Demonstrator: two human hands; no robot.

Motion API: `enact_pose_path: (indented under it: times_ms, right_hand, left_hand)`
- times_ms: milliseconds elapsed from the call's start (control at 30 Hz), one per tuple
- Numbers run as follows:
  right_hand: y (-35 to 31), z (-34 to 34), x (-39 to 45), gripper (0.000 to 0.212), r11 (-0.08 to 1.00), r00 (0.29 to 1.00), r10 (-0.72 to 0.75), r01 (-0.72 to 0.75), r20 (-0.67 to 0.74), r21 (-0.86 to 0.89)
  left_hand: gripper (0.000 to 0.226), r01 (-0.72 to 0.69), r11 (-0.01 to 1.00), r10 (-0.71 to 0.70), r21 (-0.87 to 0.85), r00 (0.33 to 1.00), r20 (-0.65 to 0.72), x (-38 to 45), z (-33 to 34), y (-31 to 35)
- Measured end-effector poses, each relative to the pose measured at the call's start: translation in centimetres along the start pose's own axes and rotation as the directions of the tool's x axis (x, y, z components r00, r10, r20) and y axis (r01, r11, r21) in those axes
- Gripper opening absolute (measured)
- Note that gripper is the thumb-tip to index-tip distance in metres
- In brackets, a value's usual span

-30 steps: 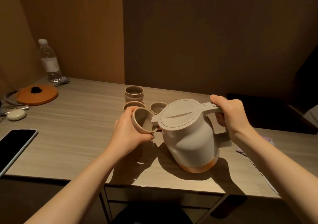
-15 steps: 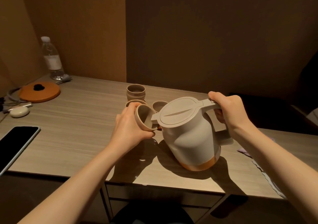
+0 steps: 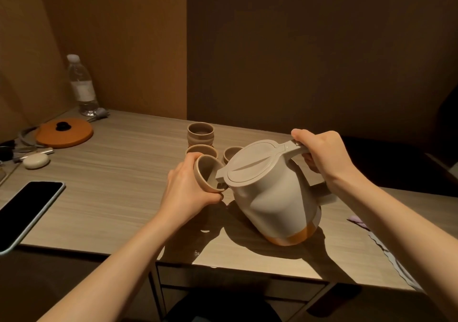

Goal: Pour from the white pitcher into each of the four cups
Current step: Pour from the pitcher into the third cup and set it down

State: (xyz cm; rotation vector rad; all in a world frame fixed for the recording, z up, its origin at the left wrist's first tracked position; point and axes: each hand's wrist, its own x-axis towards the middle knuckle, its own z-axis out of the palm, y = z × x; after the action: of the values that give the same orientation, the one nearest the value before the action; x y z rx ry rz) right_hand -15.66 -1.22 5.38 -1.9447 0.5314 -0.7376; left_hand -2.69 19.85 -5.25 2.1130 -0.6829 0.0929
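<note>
Pitcher [image 3: 270, 193], white with orange base band, tilted left above the table [image 3: 111, 193], spout at the rim of a tilted cup [image 3: 207, 173]. Right hand [image 3: 322, 155] clenched on the pitcher handle; left hand [image 3: 190, 188] grasping the tilted cup. Three further cups [image 3: 200, 133] stand just behind. Phone [image 3: 27, 212] and orange lid [image 3: 65, 132] lie well apart, at left.
</note>
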Motion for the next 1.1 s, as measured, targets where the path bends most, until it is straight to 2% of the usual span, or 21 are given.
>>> enact_pose_path:
  times_ms: [1100]
  right_hand:
    - [-0.4,1.2,0.6,0.054,0.988,0.996,-0.084,0.088,0.037,-0.123]
  left_hand:
    - [0.091,0.043,0.999,-0.042,-0.024,0.999,0.012,-0.4,-0.2,-1.0]
